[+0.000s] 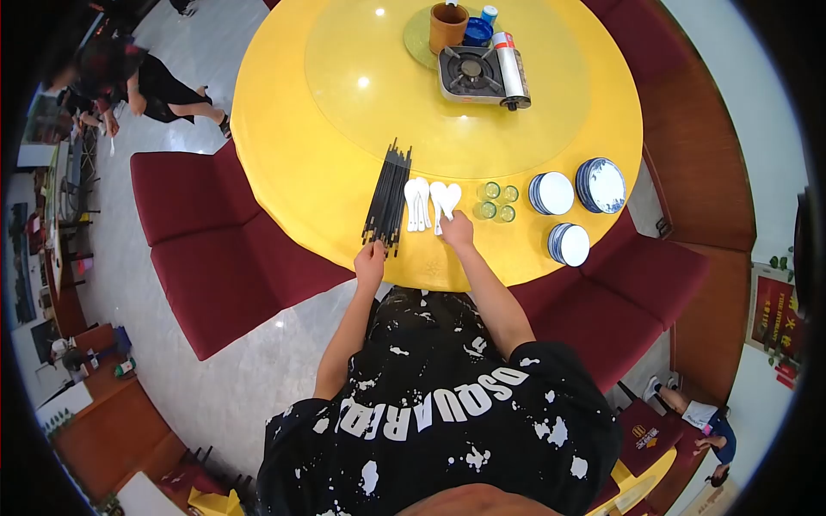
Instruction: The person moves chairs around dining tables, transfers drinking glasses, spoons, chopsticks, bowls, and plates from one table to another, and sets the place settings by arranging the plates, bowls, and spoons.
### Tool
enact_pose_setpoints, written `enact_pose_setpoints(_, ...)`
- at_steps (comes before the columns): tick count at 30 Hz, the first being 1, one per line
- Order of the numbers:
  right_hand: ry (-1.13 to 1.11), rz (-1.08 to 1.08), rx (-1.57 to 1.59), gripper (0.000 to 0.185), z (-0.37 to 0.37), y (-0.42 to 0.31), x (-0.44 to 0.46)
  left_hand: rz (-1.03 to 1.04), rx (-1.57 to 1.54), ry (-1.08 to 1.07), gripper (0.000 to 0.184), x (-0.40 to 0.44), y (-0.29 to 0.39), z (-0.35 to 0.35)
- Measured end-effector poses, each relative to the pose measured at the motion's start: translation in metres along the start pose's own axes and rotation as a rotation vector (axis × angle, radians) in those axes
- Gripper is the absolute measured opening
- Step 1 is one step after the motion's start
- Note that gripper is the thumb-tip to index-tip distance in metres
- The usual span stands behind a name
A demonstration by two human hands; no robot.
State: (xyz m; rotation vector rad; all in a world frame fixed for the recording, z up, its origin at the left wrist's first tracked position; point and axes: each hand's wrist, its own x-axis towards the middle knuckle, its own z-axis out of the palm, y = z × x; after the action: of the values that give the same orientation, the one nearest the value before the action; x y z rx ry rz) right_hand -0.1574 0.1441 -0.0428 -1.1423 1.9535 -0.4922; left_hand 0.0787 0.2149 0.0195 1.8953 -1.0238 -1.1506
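Note:
A bundle of black chopsticks (390,193) lies on the yellow table (284,155) near its front edge. My left hand (370,261) is closed at the lower ends of the chopsticks; the exact grip is hard to see. Right of them are several white soup spoons (419,202), laid side by side with bowls pointing away from me. My right hand (457,229) pinches the handle of the rightmost spoon (449,198), which lies tilted against its neighbour. Several small green-tinted glasses (492,190) stand just to the right of that hand.
Three stacks of blue-and-white dishes (551,193) stand at the table's right. A glass turntable (344,112) carries a portable gas stove (471,73) with a canister (511,69) and a brown pot (448,27). Maroon chairs (185,198) flank me. A person (163,86) is at left.

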Motion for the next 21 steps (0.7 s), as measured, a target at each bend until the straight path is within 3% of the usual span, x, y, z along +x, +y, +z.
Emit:
enact_pose_setpoints(3,-0.219,0.265,0.433,0.029,-0.023,-0.012,-0.005,-0.048,0.040,-0.006,0.041,-0.008,-0.015,0.009)
enact_pose_setpoints(6,-0.206,0.271,0.342,0.036,-0.033,-0.017,-0.008,-0.079,0.049,0.015,0.043,-0.019,-0.015,0.016)
enact_pose_setpoints(9,-0.081,0.062,-0.057,0.046,-0.034,-0.027,-0.013,-0.107,0.054,0.026,0.045,-0.026,-0.019,0.022)
enact_pose_setpoints(12,-0.088,0.057,-0.106,0.051,-0.033,-0.034,-0.011,-0.107,0.042,0.041,0.045,-0.031,-0.022,0.026)
enact_pose_setpoints(21,-0.195,0.142,-0.104,0.038,-0.046,-0.038,0.000,-0.123,-0.006,0.095,0.044,-0.038,-0.022,0.039)
